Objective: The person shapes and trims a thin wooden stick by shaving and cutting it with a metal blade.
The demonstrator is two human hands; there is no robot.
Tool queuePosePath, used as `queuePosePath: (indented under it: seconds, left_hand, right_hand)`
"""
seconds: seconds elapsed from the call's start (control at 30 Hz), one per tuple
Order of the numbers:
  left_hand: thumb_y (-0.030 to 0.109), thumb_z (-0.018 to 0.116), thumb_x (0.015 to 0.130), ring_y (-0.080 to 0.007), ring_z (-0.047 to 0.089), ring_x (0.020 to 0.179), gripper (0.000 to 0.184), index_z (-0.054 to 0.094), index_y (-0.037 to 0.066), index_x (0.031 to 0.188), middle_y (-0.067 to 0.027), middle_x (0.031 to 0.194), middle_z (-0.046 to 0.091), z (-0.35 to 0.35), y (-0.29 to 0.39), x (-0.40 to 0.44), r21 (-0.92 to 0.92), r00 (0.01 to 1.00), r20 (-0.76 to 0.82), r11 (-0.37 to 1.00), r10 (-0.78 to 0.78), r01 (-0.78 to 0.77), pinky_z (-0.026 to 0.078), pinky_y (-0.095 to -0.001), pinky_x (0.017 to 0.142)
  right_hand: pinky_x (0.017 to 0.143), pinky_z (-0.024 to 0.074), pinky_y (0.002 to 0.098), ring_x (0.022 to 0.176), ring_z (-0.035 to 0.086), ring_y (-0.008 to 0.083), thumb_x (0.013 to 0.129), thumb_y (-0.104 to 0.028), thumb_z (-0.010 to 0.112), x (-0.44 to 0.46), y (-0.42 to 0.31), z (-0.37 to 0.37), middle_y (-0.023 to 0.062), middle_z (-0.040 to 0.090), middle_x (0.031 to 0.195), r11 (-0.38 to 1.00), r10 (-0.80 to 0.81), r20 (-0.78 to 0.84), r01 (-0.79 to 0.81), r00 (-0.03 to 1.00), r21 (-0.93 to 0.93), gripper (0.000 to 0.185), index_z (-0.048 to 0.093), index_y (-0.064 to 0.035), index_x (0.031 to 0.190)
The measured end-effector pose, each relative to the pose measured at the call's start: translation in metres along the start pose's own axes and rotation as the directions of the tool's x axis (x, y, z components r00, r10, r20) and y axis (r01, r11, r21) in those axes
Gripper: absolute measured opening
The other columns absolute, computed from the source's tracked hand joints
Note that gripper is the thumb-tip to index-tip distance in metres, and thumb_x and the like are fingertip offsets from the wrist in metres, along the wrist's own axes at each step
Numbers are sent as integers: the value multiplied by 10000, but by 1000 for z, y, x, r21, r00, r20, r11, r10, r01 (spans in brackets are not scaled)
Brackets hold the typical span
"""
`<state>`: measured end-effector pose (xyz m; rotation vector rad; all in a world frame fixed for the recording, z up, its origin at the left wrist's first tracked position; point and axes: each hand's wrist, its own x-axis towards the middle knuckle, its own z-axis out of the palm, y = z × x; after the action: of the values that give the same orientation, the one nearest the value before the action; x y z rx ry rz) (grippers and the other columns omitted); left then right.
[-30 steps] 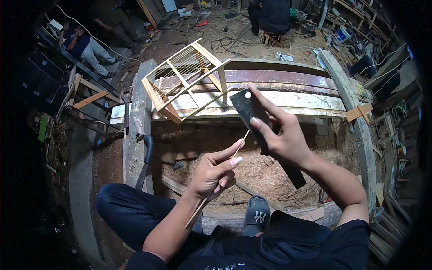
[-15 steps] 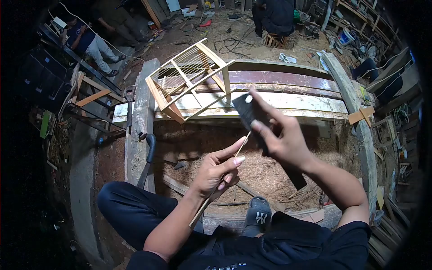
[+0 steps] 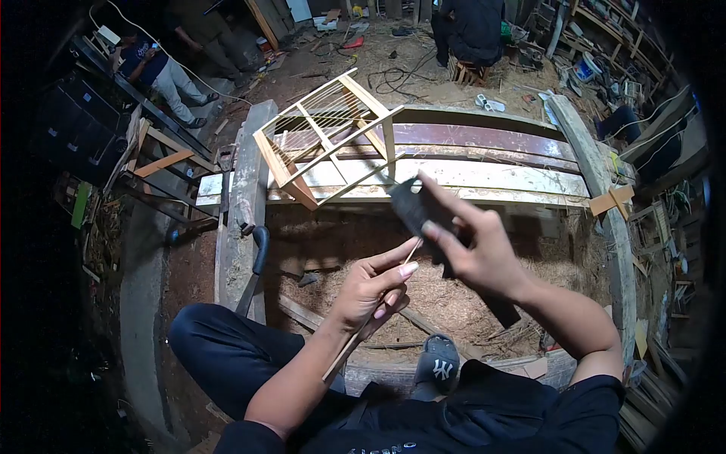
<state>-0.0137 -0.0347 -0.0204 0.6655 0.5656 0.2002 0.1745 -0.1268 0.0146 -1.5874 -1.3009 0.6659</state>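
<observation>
Thumb and forefinger of the left grip (image 3: 378,291) pinch a thin stick (image 3: 342,357), its upper end just beside the dark flat blade (image 3: 414,207) clasped in the right grip (image 3: 484,246). The stick looks light, springy and easily snapped, probably best held near its worked end. Beyond both grips, a wooden frame (image 3: 318,135) rests on the plank tabletop (image 3: 491,180).
</observation>
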Motion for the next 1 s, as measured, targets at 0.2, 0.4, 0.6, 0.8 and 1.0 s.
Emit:
queuePosePath:
  seconds: [0.2,0.4,0.6,0.8,1.0]
  left_hand:
    - [52,623,980,-36,361,372,469,539,63,1441,27,540,491,1,1,-1,25,999,-33,1000,-1,2,289,-204,386]
    - [48,646,960,-33,361,377,471,559,58,1423,30,548,492,5,1,0,47,998,-61,999,5,-2,289,-202,385]
    - [62,613,973,-33,349,382,462,548,49,1430,36,565,489,-1,-3,-1,9,999,15,999,35,-35,289,-197,405]
    - [57,596,989,-28,351,381,439,549,43,1426,37,564,488,-2,-2,0,-19,999,9,998,53,-53,289,-202,421]
    - [59,612,986,-29,355,375,413,579,46,1397,27,553,500,-3,-2,-5,10,999,-16,999,38,-38,293,-205,412]
  right_hand:
    - [600,484,263,649,518,56,928,-7,635,-5,1,6,147,682,821,998,-31,-5,31,1000,46,686,419,-192,1552]
    - [633,500,249,714,586,38,917,18,632,7,10,5,207,749,1038,986,-165,-143,168,976,7,699,423,-198,1548]
    - [644,501,262,669,573,52,914,10,641,5,5,-5,229,738,956,995,95,-107,-93,990,28,703,421,-198,1549]
    - [610,489,254,653,537,49,912,20,637,0,12,2,217,747,1002,997,-70,-84,71,994,9,707,425,-209,1547]
    - [639,501,271,678,542,51,935,0,620,-4,7,-1,171,735,928,998,38,-101,-34,994,44,683,414,-203,1553]
